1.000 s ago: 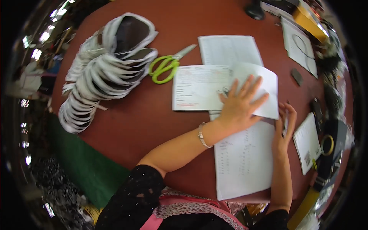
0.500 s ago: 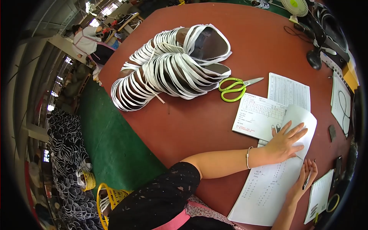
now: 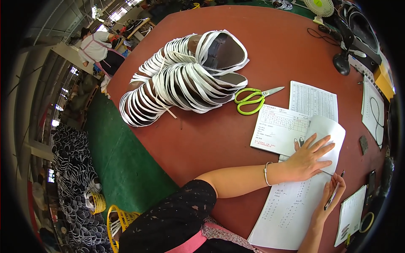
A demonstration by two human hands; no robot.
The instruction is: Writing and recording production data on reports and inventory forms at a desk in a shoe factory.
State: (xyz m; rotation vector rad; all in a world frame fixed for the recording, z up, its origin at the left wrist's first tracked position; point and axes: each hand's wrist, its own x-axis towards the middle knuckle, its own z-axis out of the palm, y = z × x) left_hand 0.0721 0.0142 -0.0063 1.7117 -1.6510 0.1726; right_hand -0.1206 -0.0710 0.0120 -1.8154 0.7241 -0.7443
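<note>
My left hand [image 3: 304,163] lies with its fingers spread on a curled-over page [image 3: 328,133] of an open notebook [image 3: 276,219]. Its lower page carries handwritten columns. Just to the right of it, my right hand [image 3: 331,195] has its fingers closed round a pen [image 3: 332,197], close to the notebook's right edge. A printed form card [image 3: 274,130] lies partly under the lifted page, with a printed table sheet [image 3: 313,98] behind it. Green-handled scissors [image 3: 253,100] rest open beside the card.
Two rows of stacked dark shoe pieces with white edging [image 3: 181,80] lie on the red table [image 3: 202,145]. At the right are a notepad [image 3: 351,215], a tape roll [image 3: 366,222] and a small fan [image 3: 319,7]. Yellow baskets [image 3: 126,217] and shoe-piece piles [image 3: 76,185] stand left; a person [image 3: 96,47] works beyond.
The view has shifted a little, moving the table items slightly left in it. My right hand and pen have moved slightly nearer my left hand, which stays spread on the page.
</note>
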